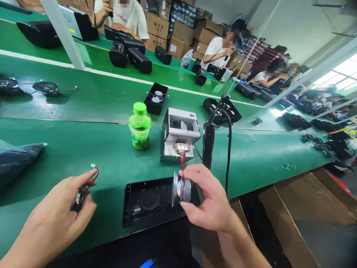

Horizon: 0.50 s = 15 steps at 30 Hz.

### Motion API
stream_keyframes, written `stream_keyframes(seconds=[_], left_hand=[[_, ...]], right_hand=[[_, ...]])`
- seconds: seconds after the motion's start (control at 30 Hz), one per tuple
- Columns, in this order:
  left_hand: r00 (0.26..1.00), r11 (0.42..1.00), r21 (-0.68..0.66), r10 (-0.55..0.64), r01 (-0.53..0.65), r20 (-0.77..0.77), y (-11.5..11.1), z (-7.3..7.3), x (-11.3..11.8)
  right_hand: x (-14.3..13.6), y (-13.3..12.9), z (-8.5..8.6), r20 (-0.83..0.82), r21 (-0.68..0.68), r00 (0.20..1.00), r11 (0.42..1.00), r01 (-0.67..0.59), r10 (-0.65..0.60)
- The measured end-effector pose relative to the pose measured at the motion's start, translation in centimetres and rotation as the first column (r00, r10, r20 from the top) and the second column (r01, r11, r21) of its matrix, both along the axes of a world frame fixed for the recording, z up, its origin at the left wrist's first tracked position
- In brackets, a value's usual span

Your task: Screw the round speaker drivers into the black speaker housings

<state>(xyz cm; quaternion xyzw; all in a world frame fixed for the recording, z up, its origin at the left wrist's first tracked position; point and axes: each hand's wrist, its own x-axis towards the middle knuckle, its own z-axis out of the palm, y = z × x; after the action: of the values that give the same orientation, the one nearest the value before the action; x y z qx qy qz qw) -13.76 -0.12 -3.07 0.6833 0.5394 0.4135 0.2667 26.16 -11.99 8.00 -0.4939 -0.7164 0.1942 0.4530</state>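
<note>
My left hand grips a small dark speaker by its sides; its red wire ends in a white connector above the fingertips. Between the thumb and fingers of my right hand is a round metal speaker, turned on edge, with a red wire across it. Beneath that speaker, at the bench's front edge, lies an open black speaker housing with round grilles; my right hand covers part of its right end. Just behind stands a white and grey screw feeder.
A green-capped bottle stands left of the feeder. A black electric screwdriver hangs on its right. Loose speakers lie far left, a cardboard box sits lower right, and people work across the bench.
</note>
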Motion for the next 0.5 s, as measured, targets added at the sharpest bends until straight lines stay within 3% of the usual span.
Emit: stream_keyframes(seconds=[0.1,0.23,0.33,0.5], left_hand=[[0.999,1.0,0.015,-0.003,0.003,-0.054,0.4,-2.0,-0.3],[1.0,1.0,-0.022,-0.019,0.019,0.011,-0.5,-3.5,-0.2],[0.999,0.999,-0.041,-0.028,0.029,0.023,-1.2,-3.4,-0.6],[0.999,0.996,-0.08,-0.047,0.047,0.007,-2.1,-1.3,-1.9]], right_hand=[[4.0,-0.2,1.2,0.262,-0.098,0.952,0.985,-0.139,0.16],[4.8,1.4,1.1,0.467,-0.274,0.812,0.93,-0.244,0.35],[4.4,2.3,1.3,0.539,-0.353,0.728,0.898,-0.261,0.424],[4.7,2.3,1.0,0.655,-0.404,0.601,0.885,-0.233,0.457]])
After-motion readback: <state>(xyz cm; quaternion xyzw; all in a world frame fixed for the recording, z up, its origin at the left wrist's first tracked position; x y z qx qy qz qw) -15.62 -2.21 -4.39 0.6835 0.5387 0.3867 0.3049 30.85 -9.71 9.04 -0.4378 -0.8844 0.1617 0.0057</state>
